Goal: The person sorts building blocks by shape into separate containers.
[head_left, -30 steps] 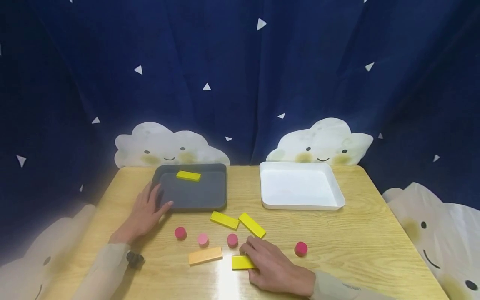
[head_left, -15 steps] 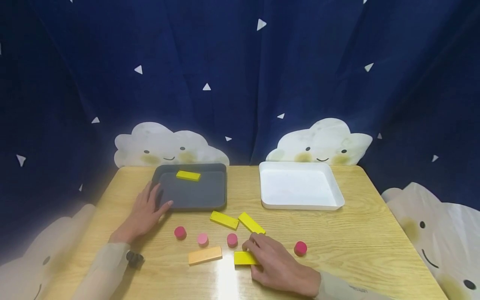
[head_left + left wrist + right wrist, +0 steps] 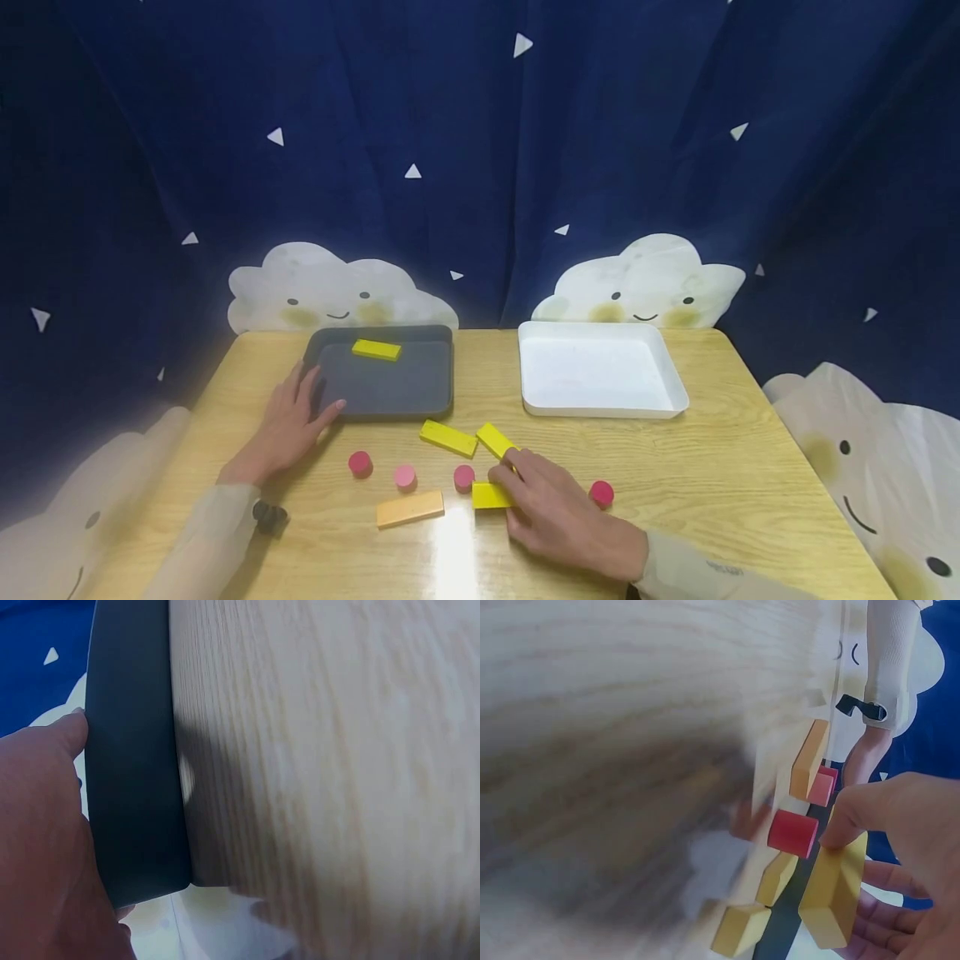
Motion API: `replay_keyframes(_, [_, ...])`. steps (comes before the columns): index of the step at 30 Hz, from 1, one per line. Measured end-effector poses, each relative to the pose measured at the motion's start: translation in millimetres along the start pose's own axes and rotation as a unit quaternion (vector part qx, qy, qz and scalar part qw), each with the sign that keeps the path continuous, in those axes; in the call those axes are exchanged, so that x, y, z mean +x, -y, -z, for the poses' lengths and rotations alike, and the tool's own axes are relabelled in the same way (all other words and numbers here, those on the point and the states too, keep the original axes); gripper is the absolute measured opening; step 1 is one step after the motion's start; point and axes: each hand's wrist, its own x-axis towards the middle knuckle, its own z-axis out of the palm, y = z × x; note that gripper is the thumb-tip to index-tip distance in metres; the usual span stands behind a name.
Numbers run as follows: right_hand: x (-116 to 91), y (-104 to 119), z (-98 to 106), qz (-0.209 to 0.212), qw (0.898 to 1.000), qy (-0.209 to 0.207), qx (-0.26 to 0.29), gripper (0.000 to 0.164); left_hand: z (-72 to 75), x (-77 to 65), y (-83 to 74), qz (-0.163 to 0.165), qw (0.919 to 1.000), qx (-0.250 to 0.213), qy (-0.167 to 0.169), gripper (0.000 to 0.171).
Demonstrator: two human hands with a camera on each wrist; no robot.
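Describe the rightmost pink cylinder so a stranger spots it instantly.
Start at the white tray, back right. Straight in front of it, beside the right hand, stands a deep pink cylinder. The other three cylinders form a rough row to the left; this one sits apart.

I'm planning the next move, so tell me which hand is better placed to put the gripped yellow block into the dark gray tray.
Most likely the right hand: it grips the yellow block, while the left hand rests at the left side of the dark gray tray, away from that block.
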Motion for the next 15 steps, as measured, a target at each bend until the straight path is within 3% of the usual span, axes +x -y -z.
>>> replay_keyframes(10, [11, -10, 5, 0.027, 0.999, -0.023, -0.032, 0.04, -2.0, 1.1, 2.7, -0.005, 1.0, -0.004, -0.003, 0.091])
replay_keyframes(15, [18, -14, 9, 0.025, 0.999, -0.013, -0.044, 0.042, 0.6, 2.2, 1.7, 0.002, 1.0, 0.003, 0.009, 0.091])
